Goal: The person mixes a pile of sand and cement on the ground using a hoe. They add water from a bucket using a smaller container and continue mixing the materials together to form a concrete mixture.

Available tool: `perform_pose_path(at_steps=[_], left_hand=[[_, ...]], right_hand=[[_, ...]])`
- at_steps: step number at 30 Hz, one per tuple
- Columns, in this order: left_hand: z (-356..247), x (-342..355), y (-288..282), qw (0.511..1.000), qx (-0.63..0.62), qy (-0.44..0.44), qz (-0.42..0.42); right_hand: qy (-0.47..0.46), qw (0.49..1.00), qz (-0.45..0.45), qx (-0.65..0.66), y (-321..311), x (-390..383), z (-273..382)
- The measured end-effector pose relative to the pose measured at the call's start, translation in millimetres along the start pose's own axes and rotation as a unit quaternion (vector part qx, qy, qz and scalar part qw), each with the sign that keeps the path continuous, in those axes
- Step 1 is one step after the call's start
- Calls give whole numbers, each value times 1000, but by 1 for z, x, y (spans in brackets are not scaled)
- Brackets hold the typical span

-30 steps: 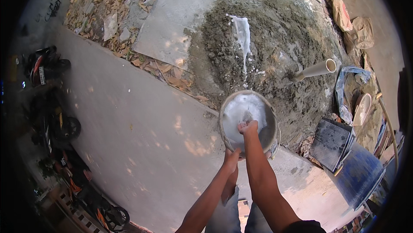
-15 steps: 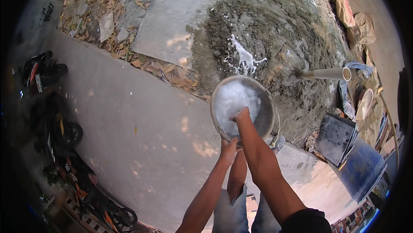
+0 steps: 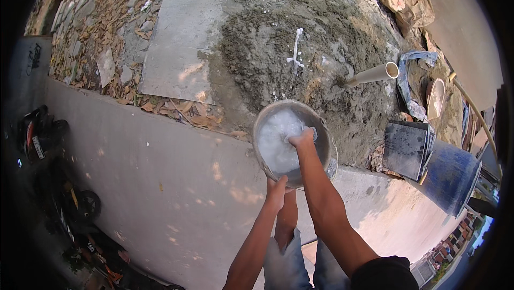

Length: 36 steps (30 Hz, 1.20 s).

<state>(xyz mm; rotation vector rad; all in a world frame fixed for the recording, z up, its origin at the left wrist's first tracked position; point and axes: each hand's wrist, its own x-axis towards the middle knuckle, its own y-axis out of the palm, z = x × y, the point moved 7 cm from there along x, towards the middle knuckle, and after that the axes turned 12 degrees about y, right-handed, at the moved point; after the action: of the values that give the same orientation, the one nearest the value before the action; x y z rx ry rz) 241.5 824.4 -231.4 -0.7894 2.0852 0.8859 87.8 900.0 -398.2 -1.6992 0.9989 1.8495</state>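
Note:
My left hand (image 3: 277, 188) grips the near rim of a grey bucket (image 3: 258, 151) from below, fingers wrapped on its edge. Inside, my right hand (image 3: 301, 136) dips into frothy white liquid (image 3: 276, 135) at the bucket's right side, its fingers mostly hidden in the froth and splash. Beyond the bucket lies a patch of wet grey cement mix (image 3: 251, 49) with a thin streak of white foam (image 3: 296, 52) on it. A pale pipe (image 3: 369, 76) sticks out of the mix to the right.
A flat grey board (image 3: 176, 33) lies among dry leaves and rubble. Dark sheets (image 3: 401, 148), a blue drum (image 3: 444, 177), a shallow dish (image 3: 435, 97) and paper sacks (image 3: 415, 12) are on the right. Several parked motorbikes (image 3: 80, 199) line the left side, below the pale concrete surface (image 3: 160, 193).
The white foam on the cement has shrunk to a thin streak. The bucket sits further left in the view, and my right hand has shifted rightward inside it.

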Motion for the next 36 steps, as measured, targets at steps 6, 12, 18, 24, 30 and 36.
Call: perform_pose_path(at_steps=[6, 12, 18, 24, 30, 36], left_hand=[[15, -14, 11, 997, 66, -27, -19], [22, -25, 69, 993, 96, -33, 56], [75, -39, 74, 982, 172, -57, 46], [147, -29, 119, 964, 236, 1, 121], [94, -85, 221, 981, 190, -32, 32], [191, -75, 241, 989, 108, -69, 68]], right_hand=[[10, 995, -62, 73, -7, -75, 5], [-38, 992, -98, 72, -64, -48, 45], [-55, 972, 11, 226, -113, -117, 83], [29, 967, -210, 140, -182, -65, 132], [-70, 986, 49, 143, -151, -158, 205], [1, 969, -234, 77, -234, -94, 243]])
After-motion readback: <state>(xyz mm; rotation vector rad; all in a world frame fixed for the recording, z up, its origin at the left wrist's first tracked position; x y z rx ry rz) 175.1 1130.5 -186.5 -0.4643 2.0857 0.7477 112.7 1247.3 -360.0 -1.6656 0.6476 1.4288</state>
